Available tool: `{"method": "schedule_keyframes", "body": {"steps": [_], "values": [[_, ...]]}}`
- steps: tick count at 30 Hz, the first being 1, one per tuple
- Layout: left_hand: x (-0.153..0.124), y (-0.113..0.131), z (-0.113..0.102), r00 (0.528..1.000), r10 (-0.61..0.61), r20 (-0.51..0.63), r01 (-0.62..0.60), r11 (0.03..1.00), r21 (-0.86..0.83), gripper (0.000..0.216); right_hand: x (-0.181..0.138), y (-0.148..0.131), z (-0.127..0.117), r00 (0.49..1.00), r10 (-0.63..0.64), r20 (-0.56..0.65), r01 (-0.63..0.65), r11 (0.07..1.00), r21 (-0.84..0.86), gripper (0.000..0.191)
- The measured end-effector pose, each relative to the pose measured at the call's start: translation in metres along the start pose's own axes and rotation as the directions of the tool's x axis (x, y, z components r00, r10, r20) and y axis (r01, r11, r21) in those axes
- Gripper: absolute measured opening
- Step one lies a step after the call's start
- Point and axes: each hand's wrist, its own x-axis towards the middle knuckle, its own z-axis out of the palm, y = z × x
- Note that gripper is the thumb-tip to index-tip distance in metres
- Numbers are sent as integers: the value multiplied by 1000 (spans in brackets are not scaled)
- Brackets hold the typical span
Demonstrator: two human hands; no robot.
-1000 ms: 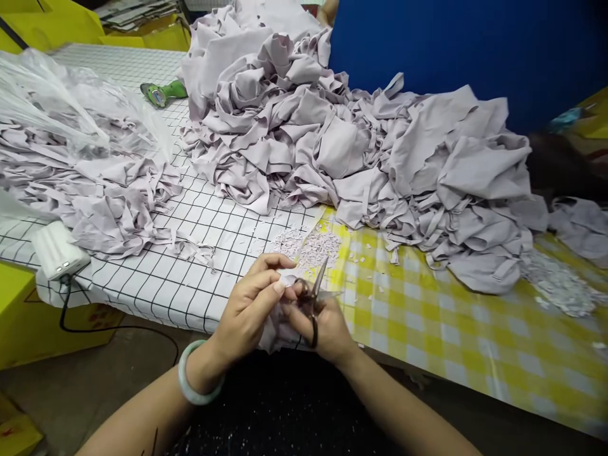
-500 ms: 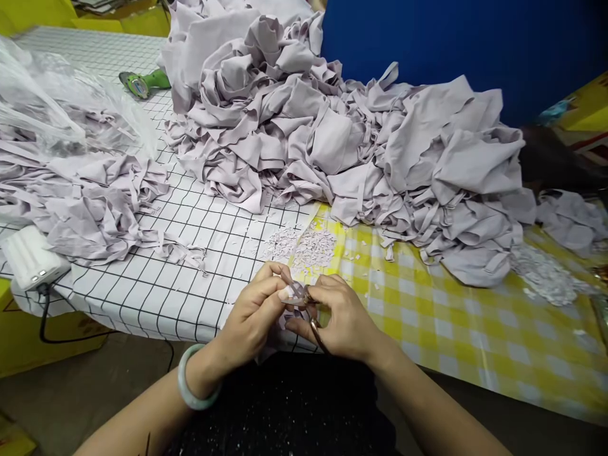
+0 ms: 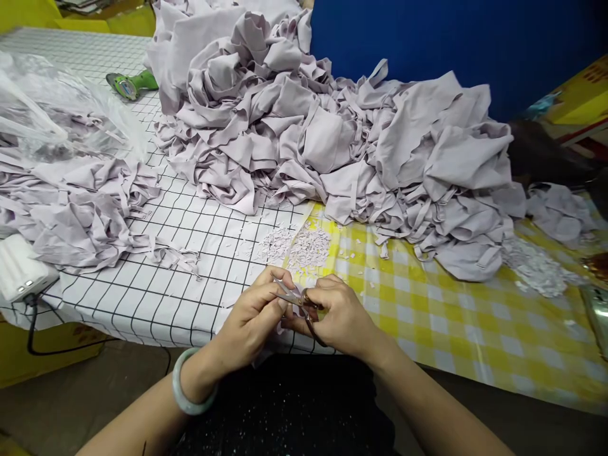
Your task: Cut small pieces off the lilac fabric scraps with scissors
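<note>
My right hand [image 3: 344,316] is closed around the handles of a pair of scissors [image 3: 314,330], whose blades point left between my hands. The blades look parted. Close against them, my left hand [image 3: 251,323] pinches a piece of pale lilac fabric, mostly hidden by my fingers. A light green bangle [image 3: 183,383] circles my left wrist. Just beyond my fingertips lies a scatter of small lilac fabric clippings [image 3: 311,247].
A big heap of lilac fabric pieces [image 3: 327,139] spreads across the back. Left are more fabric strips [image 3: 76,228], a clear plastic bag [image 3: 109,114], a green rotary cutter [image 3: 130,83] and a white corded device [image 3: 23,269]. Pale clippings [image 3: 541,269] lie at right.
The scissor blades have shifted and now look more parted near my left fingertips. The view has turned slightly, so the table's things sit further left.
</note>
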Motion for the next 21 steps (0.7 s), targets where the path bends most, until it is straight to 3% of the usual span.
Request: {"method": "schedule_keyframes", "body": {"steps": [3,5,7,8,10,12,14,17,19,21], "values": [[0,1,-6,1000,9,2,-9,994,111,32,-2,8,2,997,76,-31,-75,997,34,59],[-7,-4,-17,998,51,-27,-40,950,310,32,-4,12,3,985,153,-85,-146,986,78,51],[-24,-18,-32,991,121,-58,-66,816,574,18,-9,14,7,978,170,-125,-153,979,136,37],[-35,-27,-40,986,160,-56,-78,721,689,7,-12,13,10,983,135,-123,-115,981,159,41],[-62,-48,-53,983,183,30,-129,562,817,37,-20,9,21,996,25,-81,-10,984,178,55],[-83,-65,-63,977,171,130,-204,549,810,51,-27,2,34,998,-46,-52,55,981,184,45],[-87,-69,-66,969,155,191,-246,642,727,62,-32,-4,43,997,-37,-75,56,958,281,38],[-46,-41,-49,966,119,230,-227,816,532,60,-32,-10,31,984,76,-159,43,771,635,47],[8,-6,-12,974,110,196,-179,907,380,46,-29,-10,-2,963,165,-213,59,640,766,48],[69,30,42,984,126,127,-146,975,166,33,-25,-7,-56,901,256,-351,79,698,711,32]]}}
